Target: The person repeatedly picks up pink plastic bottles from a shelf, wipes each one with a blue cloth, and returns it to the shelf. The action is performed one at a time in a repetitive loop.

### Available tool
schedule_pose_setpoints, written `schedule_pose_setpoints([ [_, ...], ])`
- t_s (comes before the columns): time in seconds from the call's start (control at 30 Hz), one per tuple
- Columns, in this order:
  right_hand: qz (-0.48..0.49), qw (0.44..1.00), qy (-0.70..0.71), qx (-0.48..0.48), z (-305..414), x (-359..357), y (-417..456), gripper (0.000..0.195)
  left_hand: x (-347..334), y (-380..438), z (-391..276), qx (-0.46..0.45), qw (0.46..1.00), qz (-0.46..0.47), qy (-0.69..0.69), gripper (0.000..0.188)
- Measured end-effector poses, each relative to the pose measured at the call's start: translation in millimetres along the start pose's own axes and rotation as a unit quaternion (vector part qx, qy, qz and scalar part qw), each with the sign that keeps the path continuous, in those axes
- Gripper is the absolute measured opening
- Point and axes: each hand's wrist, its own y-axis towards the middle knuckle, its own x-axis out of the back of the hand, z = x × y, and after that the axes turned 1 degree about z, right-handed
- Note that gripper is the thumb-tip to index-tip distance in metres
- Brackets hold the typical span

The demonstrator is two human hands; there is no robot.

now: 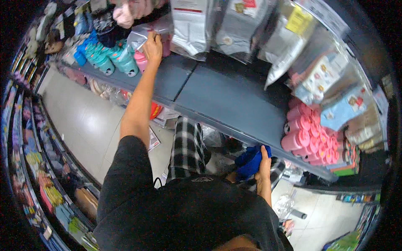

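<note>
My left hand (153, 48) reaches to the back of a grey shelf (232, 97), its fingers against a clear plastic package (138, 35). Whether it grips the package is not clear. Just below that hand stands a pink slipper-like item (141, 61), with teal slipper-like items (122, 64) bearing animal faces to its left. My right hand (264, 168) is low in front of the shelf's front edge, holding a bunched blue cloth (249, 161), thumb on top.
Packaged socks (190, 34) hang above the shelf. Pink slipper-like items (309, 138) are stacked at its right end. My knee in checked trousers (187, 147) is under the front edge. Stocked shelves (40, 169) line the left; tiled floor (81, 116) lies between.
</note>
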Motion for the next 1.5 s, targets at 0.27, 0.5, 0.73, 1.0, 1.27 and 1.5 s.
schedule_pose_setpoints([
  [0.27,-0.016,0.997,0.061,-0.042,-28,50,-8,0.06,32,-139,-39,-0.113,0.909,0.392,-0.083,0.031],
  [0.5,-0.004,0.994,0.105,-0.019,-40,71,-21,0.042,100,-216,-156,-0.201,0.798,0.547,-0.152,0.034],
  [0.73,0.006,0.989,0.144,0.029,-67,81,-6,0.03,128,-244,-306,-0.252,0.624,0.532,-0.514,0.034],
  [1.0,-0.002,0.986,0.164,0.031,-46,92,-32,0.034,80,-317,-487,-0.302,0.465,0.606,-0.57,0.038],
  [1.27,-0.039,0.971,0.234,-0.035,-73,124,-20,0.029,-36,-349,-602,-0.393,0.703,0.526,-0.273,0.05],
  [1.5,-0.007,0.98,0.199,-0.026,-76,107,-13,0.028,-266,-348,-580,-0.285,0.834,0.461,-0.101,0.037],
])
